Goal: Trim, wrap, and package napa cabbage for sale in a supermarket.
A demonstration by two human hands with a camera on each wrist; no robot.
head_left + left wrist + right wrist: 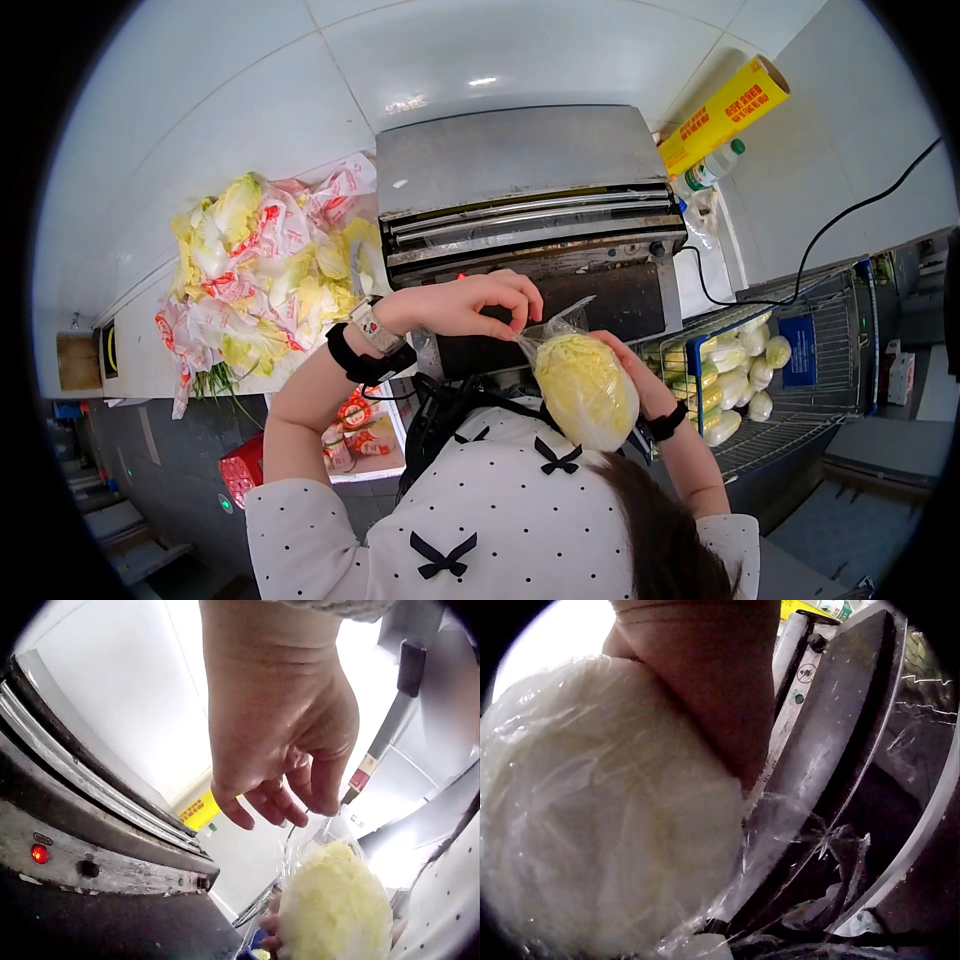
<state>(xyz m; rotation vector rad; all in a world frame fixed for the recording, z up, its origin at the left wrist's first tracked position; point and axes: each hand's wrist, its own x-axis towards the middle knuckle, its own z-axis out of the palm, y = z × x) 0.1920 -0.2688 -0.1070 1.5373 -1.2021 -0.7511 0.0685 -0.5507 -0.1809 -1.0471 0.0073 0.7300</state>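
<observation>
Cupping the cabbage (585,390) from its right side, the right hand (645,380) has its fingers curled round the clear film wrapped over it. The cabbage is held up between the person's dotted top (520,500) and the front of the metal wrapping machine (525,160). At its upper left, the left hand (490,305) pinches a loose end of the plastic film (570,318) between thumb and forefinger, the other fingers bent (a red light (40,853) glows on the machine's front panel). To the left, cabbage leaves (235,215) and printed plastic bags (280,225) lie heaped on the white table (130,345). Behind the machine's right end, a yellow tube (725,115) leans near a green-capped bottle (712,168). Farther right, a wire cart (820,410) carries pale produce (735,385).
</observation>
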